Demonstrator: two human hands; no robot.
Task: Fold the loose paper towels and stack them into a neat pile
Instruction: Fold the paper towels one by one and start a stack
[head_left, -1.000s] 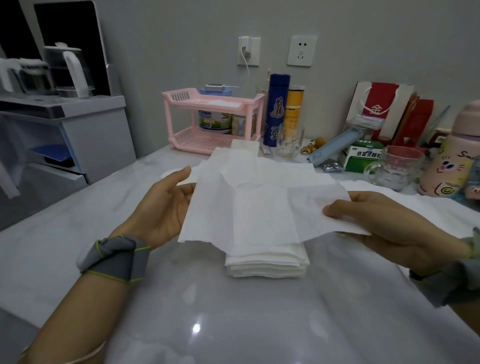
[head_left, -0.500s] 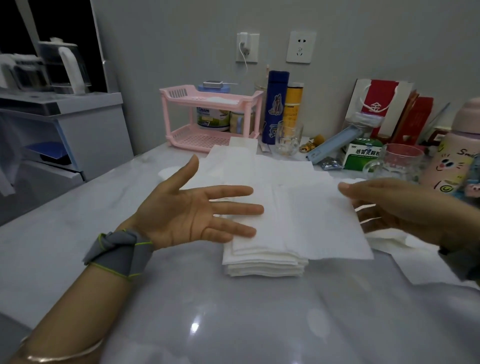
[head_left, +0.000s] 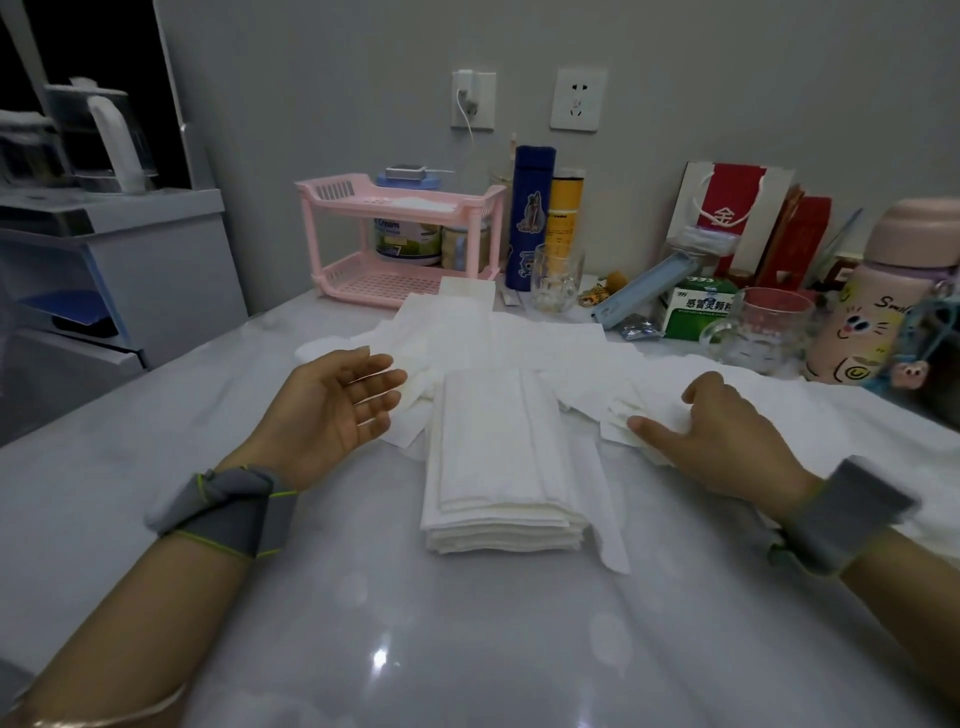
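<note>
The fingers of your left hand lie straight and spread, palm up, holding nothing, just left of the folded pile. Your right hand pinches a loose paper towel between thumb and curled fingers, beside the pile. More loose towels lie behind it on the table.

A glossy, pale marbled table is set against the wall. A pile of folded paper towels is stacked at its middle, and loose paper towels are spread behind it and to its right. Along the back edge are ranged a pink rack, a blue flask, a glass mug, a green-and-white box, a glass cup and a pink bottle.
</note>
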